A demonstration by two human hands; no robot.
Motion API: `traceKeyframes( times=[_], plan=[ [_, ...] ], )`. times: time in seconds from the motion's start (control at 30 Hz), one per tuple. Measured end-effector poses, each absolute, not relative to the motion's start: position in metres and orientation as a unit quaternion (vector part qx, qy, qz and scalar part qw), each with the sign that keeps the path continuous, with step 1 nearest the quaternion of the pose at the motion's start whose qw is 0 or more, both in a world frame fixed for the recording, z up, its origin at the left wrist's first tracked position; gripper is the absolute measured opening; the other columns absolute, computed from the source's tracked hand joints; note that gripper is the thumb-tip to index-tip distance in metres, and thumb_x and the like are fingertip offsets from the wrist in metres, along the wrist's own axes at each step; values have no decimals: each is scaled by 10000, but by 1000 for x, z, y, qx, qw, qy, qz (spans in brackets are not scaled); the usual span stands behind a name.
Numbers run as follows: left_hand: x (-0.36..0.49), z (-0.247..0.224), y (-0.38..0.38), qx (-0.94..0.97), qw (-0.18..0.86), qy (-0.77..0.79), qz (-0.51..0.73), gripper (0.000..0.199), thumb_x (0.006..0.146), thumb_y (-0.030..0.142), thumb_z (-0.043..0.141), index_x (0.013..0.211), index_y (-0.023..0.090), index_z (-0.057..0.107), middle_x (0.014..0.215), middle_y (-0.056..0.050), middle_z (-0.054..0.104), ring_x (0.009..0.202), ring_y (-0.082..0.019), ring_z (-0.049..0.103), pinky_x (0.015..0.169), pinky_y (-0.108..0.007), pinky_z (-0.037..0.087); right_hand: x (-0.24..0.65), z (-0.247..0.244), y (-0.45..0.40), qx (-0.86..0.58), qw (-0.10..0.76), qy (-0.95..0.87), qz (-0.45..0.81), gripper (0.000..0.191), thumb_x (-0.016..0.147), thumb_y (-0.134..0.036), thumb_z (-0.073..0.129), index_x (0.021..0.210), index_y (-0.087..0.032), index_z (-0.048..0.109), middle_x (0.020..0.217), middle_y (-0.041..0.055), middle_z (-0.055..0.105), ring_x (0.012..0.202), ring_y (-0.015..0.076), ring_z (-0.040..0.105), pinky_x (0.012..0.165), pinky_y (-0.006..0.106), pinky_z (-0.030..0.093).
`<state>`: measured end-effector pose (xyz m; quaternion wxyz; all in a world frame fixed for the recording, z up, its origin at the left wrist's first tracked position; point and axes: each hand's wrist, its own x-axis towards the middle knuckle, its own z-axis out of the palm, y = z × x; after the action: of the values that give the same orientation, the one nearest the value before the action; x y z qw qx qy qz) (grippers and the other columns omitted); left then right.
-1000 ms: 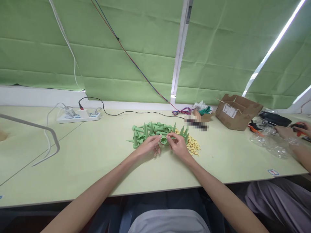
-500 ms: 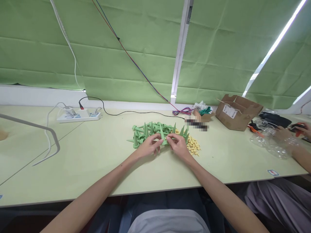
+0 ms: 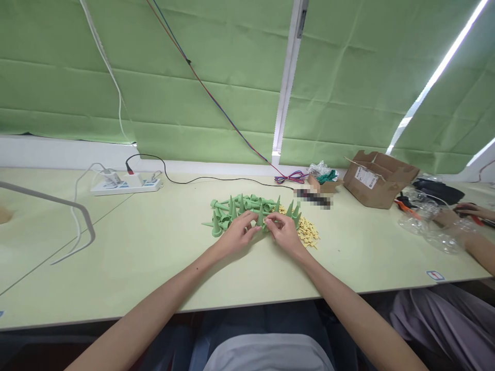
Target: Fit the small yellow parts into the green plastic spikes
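Green, a spike (image 3: 260,217) stands between the two hands, a little forward of them, nearer the table's (image 3: 251,275) back edge than the fingertips' wrists are. The left hand (image 3: 240,232) is the nearer: its thumb and forefinger are bent about the spike's lower left side and appear to pinch it, the other fingers partly hidden. The right hand (image 3: 283,230) lies just to the right, thumb and forefinger brought together beside the spike's base; whether a small piece sits between them is too small to tell.

The spike's long axis is close to upright, narrow tip up, wide end down among the fingers, so its length runs crosswise to the forearms, which slant in from the table's front edge. Whether the base rests on the table or is held above it cannot be told.

Toward the back edge, and touching or nearly touching the fingers, is the pile (image 3: 222,207) of like spikes, some upright, others on their sides. Yellow bits (image 3: 308,232) are heaped on the right hand's side. Toward the back right corner stands an open box (image 3: 373,180); beyond it, by the right end, is another person's hand (image 3: 476,210).
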<state>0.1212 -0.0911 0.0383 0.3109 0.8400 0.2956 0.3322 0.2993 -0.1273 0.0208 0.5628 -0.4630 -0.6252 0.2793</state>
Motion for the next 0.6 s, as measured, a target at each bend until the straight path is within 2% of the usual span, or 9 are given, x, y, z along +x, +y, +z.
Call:
traceKeyframes(
  times=[0.2,0.3,0.43,0.6],
  plan=[
    [121,38,-92,850,280,292,337,199,898,372,473,911,192,558,946,-59,527,730,-152,532,596,-247,466,299,18,-127,-476,561,-620,273,288,841,-474,590,776,-195,617,627,4,560,430,119,454,386,243,339],
    [124,37,-93,838,297,307,341,208,902,392,472,882,193,528,904,-48,529,724,-154,546,588,-246,464,299,17,-126,-478,565,-616,269,273,844,-458,590,791,-193,623,620,5,560,436,123,461,395,243,345],
    [126,35,-93,813,348,316,344,242,911,426,458,887,191,507,856,-28,526,611,-128,546,525,-244,442,297,18,-125,-472,567,-615,278,267,847,-453,595,814,-191,629,634,13,579,460,132,486,413,244,370],
    [126,35,-92,808,355,313,351,257,920,431,449,958,188,525,906,-33,531,584,-114,551,504,-245,438,295,19,-125,-461,581,-599,302,292,867,-484,570,836,-196,599,675,13,592,450,122,487,414,246,385]
  ],
)
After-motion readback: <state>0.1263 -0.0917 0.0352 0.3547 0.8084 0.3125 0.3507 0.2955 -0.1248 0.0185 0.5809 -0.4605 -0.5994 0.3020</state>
